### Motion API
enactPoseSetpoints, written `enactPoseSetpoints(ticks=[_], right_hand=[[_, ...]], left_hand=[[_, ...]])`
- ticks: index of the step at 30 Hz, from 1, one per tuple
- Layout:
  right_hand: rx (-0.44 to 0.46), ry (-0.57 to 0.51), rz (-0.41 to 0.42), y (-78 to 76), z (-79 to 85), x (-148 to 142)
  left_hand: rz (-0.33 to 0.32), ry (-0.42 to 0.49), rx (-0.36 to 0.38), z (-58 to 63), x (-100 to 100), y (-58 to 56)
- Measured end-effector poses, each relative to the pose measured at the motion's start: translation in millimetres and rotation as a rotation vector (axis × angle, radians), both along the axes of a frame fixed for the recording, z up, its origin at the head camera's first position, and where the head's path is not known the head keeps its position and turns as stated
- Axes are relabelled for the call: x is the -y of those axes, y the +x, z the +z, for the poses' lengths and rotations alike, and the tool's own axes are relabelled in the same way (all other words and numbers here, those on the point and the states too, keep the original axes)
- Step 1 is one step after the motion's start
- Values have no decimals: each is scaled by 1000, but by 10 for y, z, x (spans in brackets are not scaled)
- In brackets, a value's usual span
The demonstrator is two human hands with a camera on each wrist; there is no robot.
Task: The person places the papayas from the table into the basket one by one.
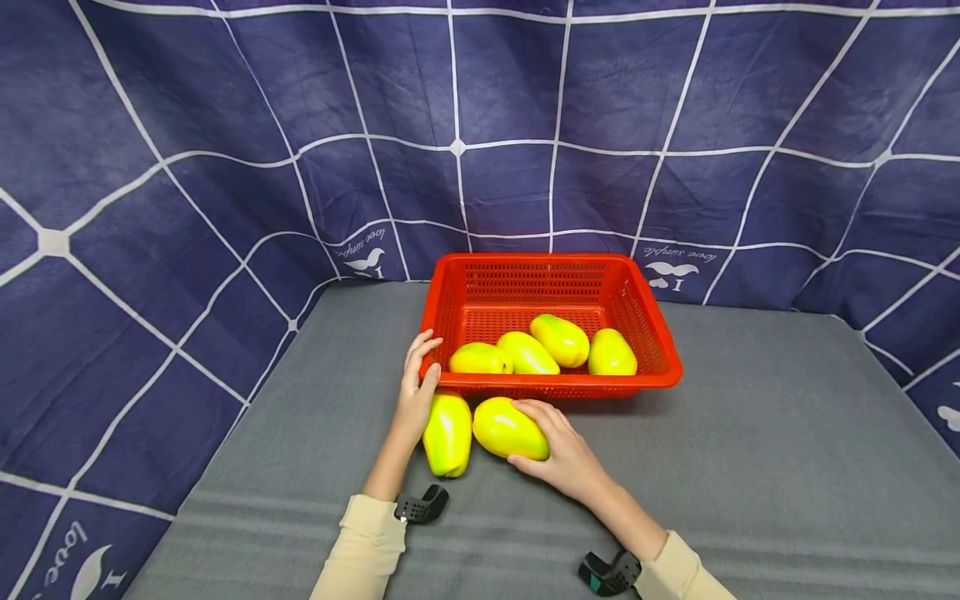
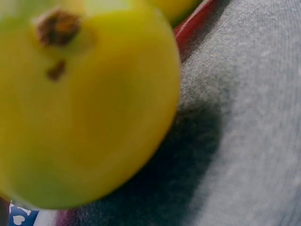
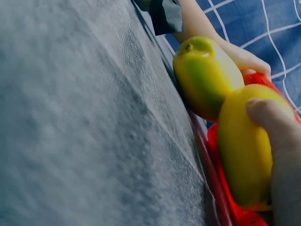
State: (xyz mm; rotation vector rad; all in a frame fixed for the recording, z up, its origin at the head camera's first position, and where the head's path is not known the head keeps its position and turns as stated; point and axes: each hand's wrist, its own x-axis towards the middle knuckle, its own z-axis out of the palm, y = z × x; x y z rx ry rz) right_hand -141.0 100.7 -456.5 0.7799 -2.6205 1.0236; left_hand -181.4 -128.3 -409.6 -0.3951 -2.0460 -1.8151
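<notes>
1. Cream sleeves lie nearest my head view, below arms reaching over the grey table.
2. I see the right hand grasping one yellow-green fruit, fingers over its top, thumb on its near side, in front of the red plastic basket; mango or papaya, I cannot tell.
3. I read the left hand as holding the basket's front-left corner, near a second loose fruit.
4. Four similar fruits lie inside, so I judge the step in hand to be securing another for loading.
5. Next, I think, calls for lifting it clear of the front rim and lowering it behind those four.
</notes>
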Motion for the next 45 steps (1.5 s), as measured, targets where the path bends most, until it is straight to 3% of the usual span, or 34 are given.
enactPoseSetpoints(ticks=[7, 14, 18, 23, 27, 33, 39, 45], right_hand=[[-112, -64, 114, 98, 90, 5], [-231, -146, 172, 135, 266, -2], [-305, -227, 187, 90, 431, 3], [-349, -306, 142, -68, 679, 10], [-311, -399, 61, -249, 926, 47], [-174, -487, -107, -620, 1197, 192], [-38, -457, -200, -1031, 1204, 394], [99, -287, -257, -1276, 1088, 622]], left_hand=[[8, -2, 1, 0, -1, 9], [10, -1, -4, 10, -8, -8], [6, 6, -11, 13, -7, -22], [4, 15, -22, 17, -1, -25], [2, 13, -19, 13, 3, -21], [1, 2, -3, -1, -2, -8], [2, 3, -15, -3, 0, -11], [6, 1, -1, 0, 2, -10]])
